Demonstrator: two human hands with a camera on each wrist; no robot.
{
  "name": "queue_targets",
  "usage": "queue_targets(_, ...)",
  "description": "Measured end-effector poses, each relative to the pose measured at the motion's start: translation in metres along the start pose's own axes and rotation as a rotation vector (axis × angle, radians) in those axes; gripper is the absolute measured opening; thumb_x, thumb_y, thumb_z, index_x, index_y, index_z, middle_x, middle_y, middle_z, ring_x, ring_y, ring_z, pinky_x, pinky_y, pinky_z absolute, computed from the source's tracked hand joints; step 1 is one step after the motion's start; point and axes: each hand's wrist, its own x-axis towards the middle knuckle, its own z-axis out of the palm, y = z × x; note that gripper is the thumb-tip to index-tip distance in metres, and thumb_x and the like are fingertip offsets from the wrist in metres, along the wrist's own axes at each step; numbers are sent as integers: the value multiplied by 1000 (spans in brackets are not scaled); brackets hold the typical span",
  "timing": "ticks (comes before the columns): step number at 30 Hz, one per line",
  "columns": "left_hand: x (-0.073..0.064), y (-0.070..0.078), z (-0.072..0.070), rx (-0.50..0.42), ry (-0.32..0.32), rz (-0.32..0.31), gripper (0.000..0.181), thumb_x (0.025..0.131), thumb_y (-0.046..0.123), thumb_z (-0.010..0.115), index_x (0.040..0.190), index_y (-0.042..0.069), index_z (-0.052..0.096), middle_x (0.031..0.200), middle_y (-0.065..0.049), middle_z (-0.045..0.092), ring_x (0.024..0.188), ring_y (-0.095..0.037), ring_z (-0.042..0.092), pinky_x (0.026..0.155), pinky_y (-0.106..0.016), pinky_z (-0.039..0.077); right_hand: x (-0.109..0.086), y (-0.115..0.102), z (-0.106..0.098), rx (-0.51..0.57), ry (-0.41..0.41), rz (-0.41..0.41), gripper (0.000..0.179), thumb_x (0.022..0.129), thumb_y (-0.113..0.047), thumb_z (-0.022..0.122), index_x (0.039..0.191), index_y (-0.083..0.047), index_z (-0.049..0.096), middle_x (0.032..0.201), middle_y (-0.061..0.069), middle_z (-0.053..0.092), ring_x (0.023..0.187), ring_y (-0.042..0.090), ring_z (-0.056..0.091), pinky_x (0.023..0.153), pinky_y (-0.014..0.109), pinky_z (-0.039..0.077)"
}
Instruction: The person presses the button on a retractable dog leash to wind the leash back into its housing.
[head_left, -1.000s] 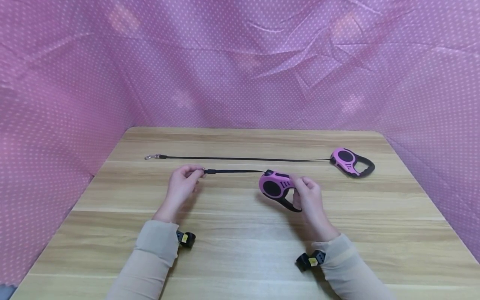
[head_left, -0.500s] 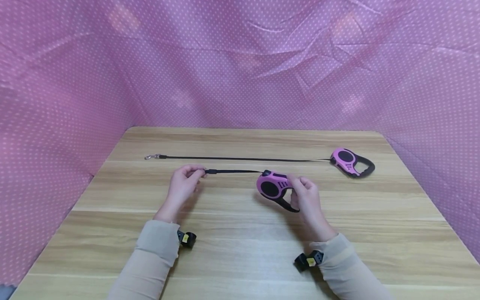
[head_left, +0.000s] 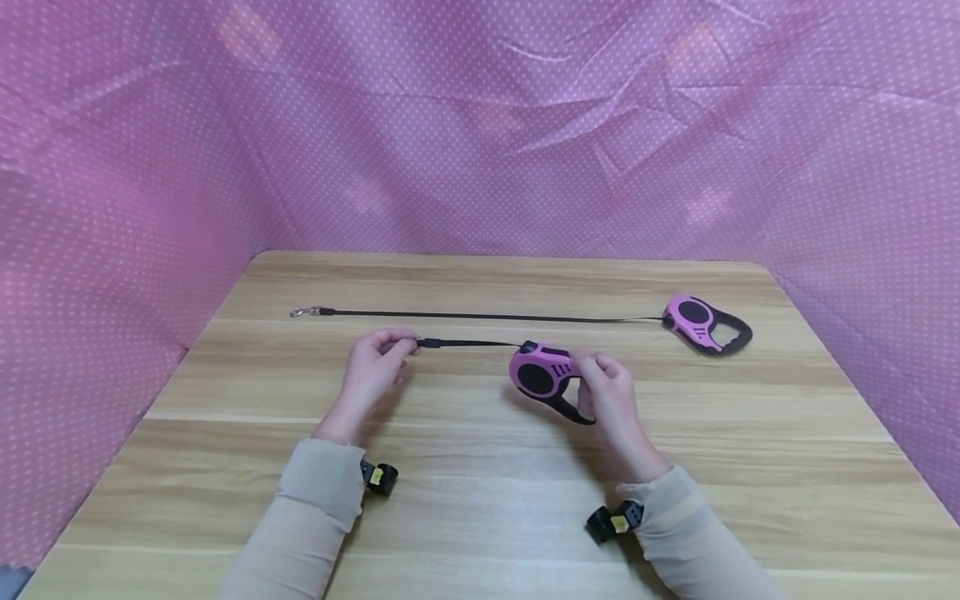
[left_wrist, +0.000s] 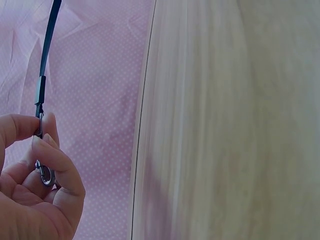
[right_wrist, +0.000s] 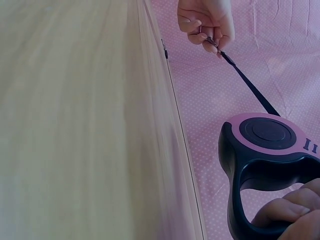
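Observation:
Between my hands a retractable dog leash (head_left: 537,379), pink with black, is held above the table. My right hand (head_left: 611,398) grips its black loop handle, fingers curled through the opening in the right wrist view. At the other end my left hand (head_left: 370,375) pinches the metal snap hook (left_wrist: 47,175) between thumb and fingers. The short black strap (head_left: 472,342) runs nearly straight from the hook to the casing. Behind it, a second pink and black retractable leash (head_left: 691,313) lies on the table, its strap (head_left: 465,316) drawn out long to the left.
The wooden table (head_left: 465,517) ends at the back against a pink dotted cloth (head_left: 480,167), which also hangs at both sides. A metal snap hook (head_left: 303,312) tips the lying strap at the back left. Small black cameras are worn on both wrists.
My right hand has shifted slightly left with the leash casing, and my left hand slightly right, so the strap between them is shorter. The leash lying behind has stayed put.

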Motion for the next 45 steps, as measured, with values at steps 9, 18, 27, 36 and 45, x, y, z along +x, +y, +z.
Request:
queue_targets(9,-2,3,4,24,-9,-18,26,99,23,58,122,11,64,112,-9,70,95,-28,59,70,-30,56,0,2,4,21,-24,-13,24,97,-17,58,73,-13,57,45,-11,32,38,2,26,38,17,17)
queue_targets(18,-3,4,10,35,-12,0,26,99,22,58,121,9,64,113,-12,71,90,-27,60,68,-29,55,2,3,7,23,-29,-9,25,97,-17,58,73,-13,58,45,-11,33,38,2,26,38,17,17)
queue_targets(27,-3,5,14,17,-18,8,25,97,19,58,118,8,66,108,-11,71,84,-25,59,55,-24,51,3,2,12,16,-30,-11,26,97,-18,59,71,-13,57,44,-11,32,37,2,26,38,17,17)
queue_targets(36,-3,6,18,15,-35,-4,24,97,21,58,118,11,66,109,-10,71,82,-24,59,54,-25,50,2,1,15,-5,-42,3,25,97,-20,59,73,-12,58,46,-10,33,40,4,26,40,18,18)
queue_targets(45,-3,7,22,11,-47,-5,23,97,21,59,117,11,66,108,-9,71,83,-24,59,55,-24,50,2,2,18,15,-53,5,25,96,-18,59,73,-12,57,45,-11,32,38,3,25,39,17,18)
